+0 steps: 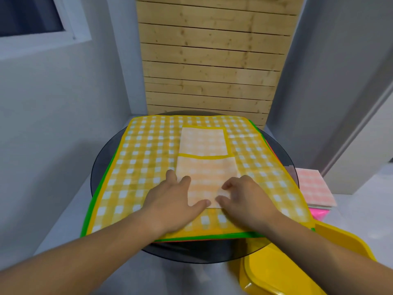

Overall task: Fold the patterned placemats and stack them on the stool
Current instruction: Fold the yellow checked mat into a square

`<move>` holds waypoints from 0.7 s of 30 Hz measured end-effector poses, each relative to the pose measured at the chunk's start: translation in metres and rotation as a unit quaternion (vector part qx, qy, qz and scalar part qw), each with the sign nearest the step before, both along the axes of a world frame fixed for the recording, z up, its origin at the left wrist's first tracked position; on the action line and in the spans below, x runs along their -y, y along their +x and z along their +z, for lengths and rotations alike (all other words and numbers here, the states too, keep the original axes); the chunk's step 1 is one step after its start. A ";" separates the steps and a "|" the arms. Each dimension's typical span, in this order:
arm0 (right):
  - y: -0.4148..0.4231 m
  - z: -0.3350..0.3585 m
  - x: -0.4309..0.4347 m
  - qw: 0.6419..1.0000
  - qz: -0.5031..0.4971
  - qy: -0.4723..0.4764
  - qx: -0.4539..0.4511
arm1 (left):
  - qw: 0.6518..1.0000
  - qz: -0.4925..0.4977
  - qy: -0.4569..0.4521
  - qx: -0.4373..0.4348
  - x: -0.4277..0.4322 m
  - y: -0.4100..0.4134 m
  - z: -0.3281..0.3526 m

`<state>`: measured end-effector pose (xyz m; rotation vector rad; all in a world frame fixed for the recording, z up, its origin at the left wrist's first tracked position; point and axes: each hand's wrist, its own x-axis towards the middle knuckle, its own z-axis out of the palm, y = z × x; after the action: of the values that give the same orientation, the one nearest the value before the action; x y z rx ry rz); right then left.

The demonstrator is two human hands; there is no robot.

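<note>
While the half-folded placemat (207, 173) lies on the yellow checked pile (148, 167) upon the round table (98, 167), left hand (172, 201) presses it flat-fingered; right hand (242, 196) pinches its near edge. Recommended: align edges squarely before creasing, anchoring the fold firmly.

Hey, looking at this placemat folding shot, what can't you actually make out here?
All in the head view:
1. Mats under the spread yellow placemat: only coloured edges peek out, so their number is hidden.
2. Folded placemat: its near edge is covered by the left hand and right hand; the right grip is unclear.
3. Pink object: mostly hidden by the folded stack.
4. Yellow seat: cut off by the frame's corner.
</note>
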<state>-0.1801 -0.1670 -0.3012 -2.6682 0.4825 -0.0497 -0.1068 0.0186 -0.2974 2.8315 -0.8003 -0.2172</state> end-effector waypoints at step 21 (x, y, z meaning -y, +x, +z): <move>-0.023 -0.004 0.045 0.999 0.035 0.018 0.010 | 0.998 0.004 0.036 -0.060 -0.031 0.030 -0.004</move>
<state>-0.2036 -0.2121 -0.3053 -2.6439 0.3786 -0.0457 -0.0767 0.0496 -0.3012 2.8559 -0.7704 -0.4183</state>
